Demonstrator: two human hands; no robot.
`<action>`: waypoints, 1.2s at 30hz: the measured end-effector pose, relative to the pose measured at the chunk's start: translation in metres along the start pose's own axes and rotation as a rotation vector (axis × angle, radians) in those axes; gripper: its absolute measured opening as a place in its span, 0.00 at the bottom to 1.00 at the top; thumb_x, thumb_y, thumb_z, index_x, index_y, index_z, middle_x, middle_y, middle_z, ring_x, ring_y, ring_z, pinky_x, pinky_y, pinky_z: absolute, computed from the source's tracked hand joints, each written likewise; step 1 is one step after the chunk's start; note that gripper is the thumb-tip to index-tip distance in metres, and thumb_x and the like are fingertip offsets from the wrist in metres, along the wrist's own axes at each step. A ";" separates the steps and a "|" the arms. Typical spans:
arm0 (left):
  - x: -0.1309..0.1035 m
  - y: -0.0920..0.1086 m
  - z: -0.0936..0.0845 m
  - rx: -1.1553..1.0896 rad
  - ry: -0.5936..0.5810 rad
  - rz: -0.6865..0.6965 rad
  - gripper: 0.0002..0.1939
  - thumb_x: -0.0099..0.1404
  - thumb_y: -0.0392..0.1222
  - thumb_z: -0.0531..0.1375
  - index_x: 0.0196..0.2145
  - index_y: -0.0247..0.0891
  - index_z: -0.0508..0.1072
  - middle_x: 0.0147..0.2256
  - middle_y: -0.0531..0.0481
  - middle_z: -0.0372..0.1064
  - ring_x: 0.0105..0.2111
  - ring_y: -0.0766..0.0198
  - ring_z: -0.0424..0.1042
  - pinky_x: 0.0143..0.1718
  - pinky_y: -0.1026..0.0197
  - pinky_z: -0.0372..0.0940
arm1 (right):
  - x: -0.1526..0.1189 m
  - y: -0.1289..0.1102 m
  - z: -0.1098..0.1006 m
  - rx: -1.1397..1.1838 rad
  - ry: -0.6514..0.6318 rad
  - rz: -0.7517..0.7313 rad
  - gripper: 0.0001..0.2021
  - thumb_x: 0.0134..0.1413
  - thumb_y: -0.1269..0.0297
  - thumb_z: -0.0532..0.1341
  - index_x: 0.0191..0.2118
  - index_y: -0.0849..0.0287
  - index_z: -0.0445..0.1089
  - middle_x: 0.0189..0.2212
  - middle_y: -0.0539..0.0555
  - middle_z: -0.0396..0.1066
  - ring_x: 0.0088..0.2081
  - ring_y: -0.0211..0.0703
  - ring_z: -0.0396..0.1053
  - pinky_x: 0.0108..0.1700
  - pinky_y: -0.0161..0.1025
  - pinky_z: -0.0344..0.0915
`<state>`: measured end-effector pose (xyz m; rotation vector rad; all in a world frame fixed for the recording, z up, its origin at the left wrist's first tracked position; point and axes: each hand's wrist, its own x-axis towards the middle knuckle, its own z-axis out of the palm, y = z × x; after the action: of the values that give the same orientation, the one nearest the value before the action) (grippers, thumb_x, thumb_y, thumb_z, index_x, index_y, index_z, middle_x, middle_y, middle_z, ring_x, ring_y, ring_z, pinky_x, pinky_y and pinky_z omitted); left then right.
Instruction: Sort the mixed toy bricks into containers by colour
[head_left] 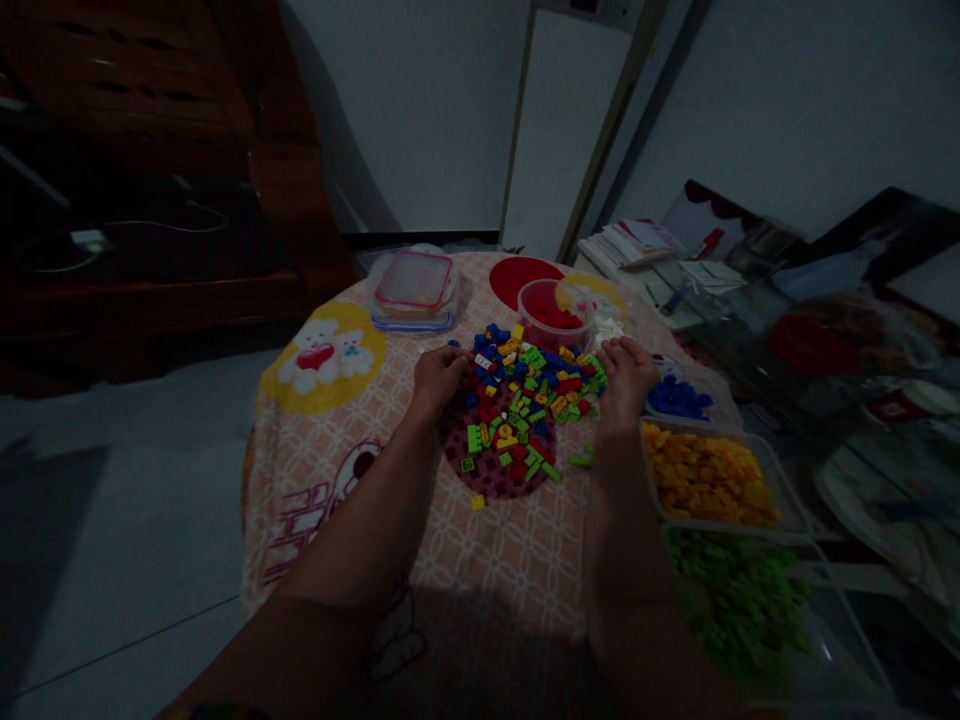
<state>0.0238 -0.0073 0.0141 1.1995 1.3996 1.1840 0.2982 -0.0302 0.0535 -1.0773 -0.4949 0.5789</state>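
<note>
A mixed pile of toy building bricks (517, 395) in red, blue, green and yellow lies on the patterned tablecloth (487, 560). At the pile's left edge is my left hand (441, 378), its fingers curled together; whatever they pinch is too dark and small to make out. My right hand (630, 372) hovers at the right edge of the pile, fingers stretched forward and slightly apart, no brick visible in it. Just beyond it sit white bricks (609, 328). A round clear tub (531, 330) with red bricks stands behind the pile.
To the right stand clear containers of blue bricks (679, 398), yellow bricks (709, 475) and green bricks (739, 590). Stacked lidded boxes (414, 282) are at the back left. A cluttered glass table (810, 390) adjoins on the right. A wooden bench (277, 210) stands at left.
</note>
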 end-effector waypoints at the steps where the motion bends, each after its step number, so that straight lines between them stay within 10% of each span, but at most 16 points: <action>1: 0.000 0.000 0.000 0.000 -0.001 0.004 0.08 0.60 0.39 0.61 0.33 0.36 0.80 0.24 0.52 0.74 0.21 0.66 0.70 0.26 0.65 0.64 | 0.000 -0.001 -0.001 -0.012 -0.003 0.003 0.09 0.45 0.73 0.65 0.36 0.59 0.72 0.31 0.47 0.76 0.34 0.36 0.79 0.41 0.34 0.79; 10: 0.002 -0.005 -0.001 0.015 -0.001 0.017 0.11 0.60 0.40 0.60 0.35 0.35 0.82 0.26 0.51 0.76 0.22 0.65 0.71 0.27 0.64 0.66 | -0.031 -0.018 0.012 -0.481 -0.478 0.155 0.03 0.49 0.66 0.66 0.31 0.59 0.74 0.18 0.45 0.71 0.16 0.34 0.67 0.19 0.29 0.62; 19: 0.005 -0.006 0.000 0.006 0.005 -0.009 0.09 0.60 0.39 0.60 0.33 0.36 0.81 0.24 0.52 0.74 0.22 0.65 0.70 0.26 0.65 0.64 | -0.086 -0.023 0.045 -1.293 -1.281 -0.149 0.10 0.52 0.75 0.64 0.34 0.60 0.84 0.33 0.53 0.83 0.37 0.42 0.78 0.39 0.33 0.66; 29: 0.002 -0.001 0.000 -0.004 -0.002 -0.008 0.09 0.60 0.38 0.60 0.33 0.36 0.81 0.24 0.53 0.74 0.21 0.66 0.69 0.25 0.65 0.63 | -0.119 -0.019 0.059 -1.797 -1.305 -0.323 0.18 0.65 0.72 0.60 0.56 0.59 0.79 0.51 0.67 0.81 0.56 0.52 0.78 0.54 0.38 0.68; 36: 0.001 0.001 0.000 0.003 0.005 -0.004 0.08 0.59 0.38 0.60 0.33 0.36 0.80 0.24 0.52 0.74 0.22 0.66 0.70 0.26 0.66 0.64 | -0.105 -0.026 0.054 -1.550 -1.247 -0.206 0.08 0.59 0.71 0.63 0.39 0.61 0.82 0.41 0.61 0.83 0.45 0.49 0.80 0.44 0.35 0.68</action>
<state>0.0239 -0.0067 0.0150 1.1964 1.4073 1.1832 0.1904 -0.0724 0.0891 -1.9583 -2.3747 0.5941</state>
